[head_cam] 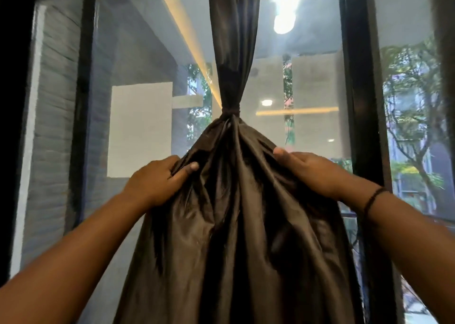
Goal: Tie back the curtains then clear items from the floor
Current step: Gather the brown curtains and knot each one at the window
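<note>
Your curtain (236, 225) hangs at centre view, in front of the window (142, 77). It is cinched by a dark tie (230, 110) approx. mid-height, so the fabric narrows to a neck there and flares out below. Your left hand (157, 183) grips the left edge of the flare: thumb on the front, fingers (172, 162) curled round a fold. Your right hand (307, 169) holds the right edge: thumb tip visible on the front face, remaining fingers hidden behind the fabric, so grip type cannot be confirmed beyond contact w/ thumb. Both hands sit just below the tie, well apart. Judgement: this placement spreads and evens the lower fabric and tensions the neck so the tie seats firmly. A wrist band (374, 198) is on your right arm. The tie-back step looks near complete for this curtain. Floor is not in view, so the clearing step cannot be assessed.
</note>
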Motion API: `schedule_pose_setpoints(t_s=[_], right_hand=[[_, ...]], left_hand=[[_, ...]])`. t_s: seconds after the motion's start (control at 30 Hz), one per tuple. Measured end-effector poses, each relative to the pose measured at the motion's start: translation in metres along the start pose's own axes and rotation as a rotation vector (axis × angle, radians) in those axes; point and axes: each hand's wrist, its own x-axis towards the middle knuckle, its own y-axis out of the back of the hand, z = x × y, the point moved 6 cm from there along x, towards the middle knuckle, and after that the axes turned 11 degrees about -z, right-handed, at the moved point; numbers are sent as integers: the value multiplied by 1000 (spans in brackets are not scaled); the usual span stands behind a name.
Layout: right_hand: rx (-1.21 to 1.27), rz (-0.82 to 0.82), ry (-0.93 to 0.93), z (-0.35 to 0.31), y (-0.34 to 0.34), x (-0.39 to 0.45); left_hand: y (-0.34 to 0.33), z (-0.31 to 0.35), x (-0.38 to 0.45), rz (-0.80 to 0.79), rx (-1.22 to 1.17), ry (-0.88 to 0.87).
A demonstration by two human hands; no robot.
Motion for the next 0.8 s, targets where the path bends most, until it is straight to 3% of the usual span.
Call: schedule_pose_setpoints(t_s=[0.1, 0.27, 0.43, 0.5, 0.6, 0.7, 0.8], right_hand=[[197, 24, 38, -22, 24, 15], [583, 92, 146, -69, 52, 49], [733, 3, 269, -103, 53, 67], [795, 44, 296, -107, 56, 67], [793, 223, 288, -104, 61, 67], [586, 408, 350, -109, 69, 62], [378, 480, 388, -113, 73, 57]], left_hand=[[15, 21, 8, 58, -174, 32], [57, 96, 33, 166, -820, -88], [89, 132, 64, 216, -832, -75], [97, 135, 68, 265, -777, -62], [101, 139, 67, 271, -785, -47], [99, 135, 64, 264, -900, -59], [111, 136, 57, 441, -986, -130]])
